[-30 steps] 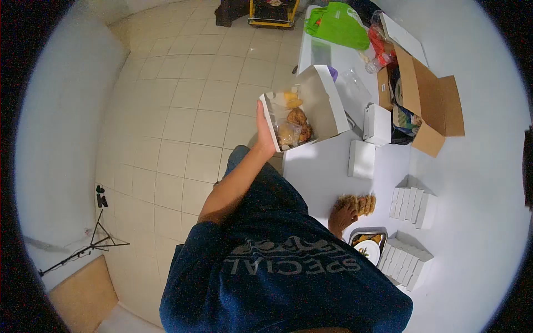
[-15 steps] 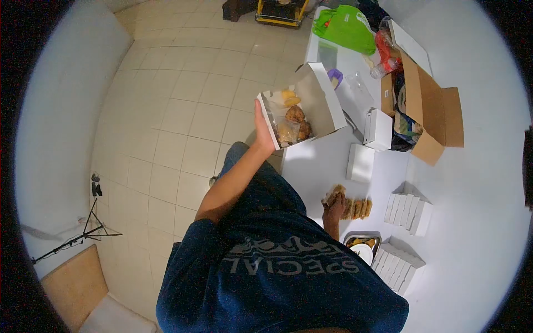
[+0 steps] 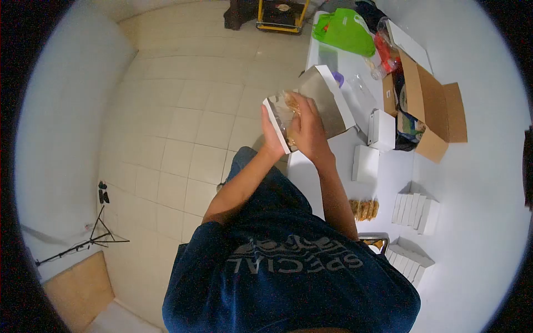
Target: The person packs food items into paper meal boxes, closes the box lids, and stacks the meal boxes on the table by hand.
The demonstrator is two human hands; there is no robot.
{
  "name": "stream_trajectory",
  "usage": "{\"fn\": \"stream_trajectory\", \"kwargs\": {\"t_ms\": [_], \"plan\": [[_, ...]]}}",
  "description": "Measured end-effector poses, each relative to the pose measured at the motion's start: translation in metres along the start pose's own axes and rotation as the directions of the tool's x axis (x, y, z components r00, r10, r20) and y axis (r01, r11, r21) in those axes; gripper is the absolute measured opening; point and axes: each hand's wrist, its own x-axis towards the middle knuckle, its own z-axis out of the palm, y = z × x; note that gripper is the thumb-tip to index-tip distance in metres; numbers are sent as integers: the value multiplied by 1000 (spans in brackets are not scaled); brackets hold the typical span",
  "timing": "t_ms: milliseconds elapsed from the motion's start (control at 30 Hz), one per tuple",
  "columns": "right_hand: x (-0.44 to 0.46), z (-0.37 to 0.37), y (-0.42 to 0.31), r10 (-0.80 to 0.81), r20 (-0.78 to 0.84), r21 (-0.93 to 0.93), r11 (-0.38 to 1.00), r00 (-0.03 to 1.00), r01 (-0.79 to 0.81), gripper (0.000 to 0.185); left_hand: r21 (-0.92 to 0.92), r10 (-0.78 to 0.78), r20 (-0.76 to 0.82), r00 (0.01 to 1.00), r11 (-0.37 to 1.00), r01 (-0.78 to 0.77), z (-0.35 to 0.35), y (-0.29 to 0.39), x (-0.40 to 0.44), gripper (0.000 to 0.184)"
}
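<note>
This looks like a plain indoor room set up for packing food; whether it belongs to a home or a shop is unclear. Pale tiles cover the floor (image 3: 172,116), with a plain wall (image 3: 66,105) at left. Along the right runs a long white table (image 3: 305,175) bearing wrapped snacks (image 3: 364,210), a metal tray (image 3: 379,242) and rows of white boxes (image 3: 410,211). Farther along it lie a carton (image 3: 433,102) and a green bag (image 3: 345,33). A yellow-framed trolley (image 3: 280,18) stands far off, a tripod (image 3: 101,238) near left.
</note>
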Motion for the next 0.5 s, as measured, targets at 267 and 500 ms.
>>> {"fn": "stream_trajectory", "kwargs": {"t_ms": [267, 500], "plan": [[11, 13, 17, -100, 68, -129, 986, 993, 109, 47, 42, 27, -9, 1000, 999, -27, 0, 1, -1, 86], [14, 19, -5, 76, -2, -130, 989, 997, -75, 32, 34, -12, 9, 1000, 999, 12, -7, 3, -2, 86]]}}
